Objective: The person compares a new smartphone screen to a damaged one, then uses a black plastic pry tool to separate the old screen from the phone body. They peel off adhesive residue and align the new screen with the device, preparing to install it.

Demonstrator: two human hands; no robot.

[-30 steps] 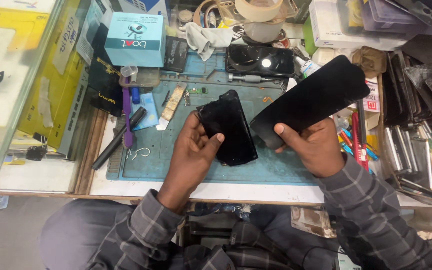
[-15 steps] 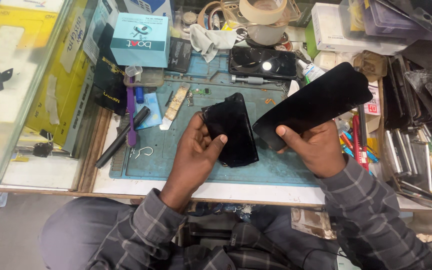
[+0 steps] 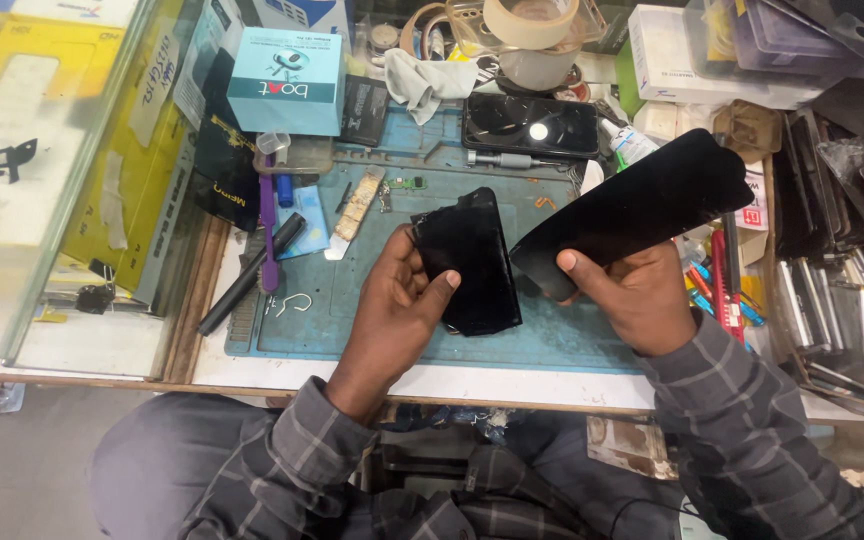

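Note:
My left hand (image 3: 398, 310) grips the left edge of a black phone-shaped slab (image 3: 472, 262) that lies tilted on the blue work mat (image 3: 352, 320). My right hand (image 3: 632, 295) holds the lower end of a long black glossy panel (image 3: 637, 205), which points up and to the right, lifted off the mat. The two black pieces sit side by side, their near ends almost touching.
A black phone (image 3: 530, 125) lies face up at the mat's back edge. A teal box (image 3: 287, 80), yellow cartons (image 3: 142, 160), a purple-handled tool (image 3: 268, 225), a black pen (image 3: 250, 272) and tape rolls (image 3: 527, 25) crowd the back and left. Stacked panels and pens (image 3: 832, 300) fill the right.
The two black pieces have stayed in my hands, and both hands hold nearly the same pose. The view has shifted slightly.

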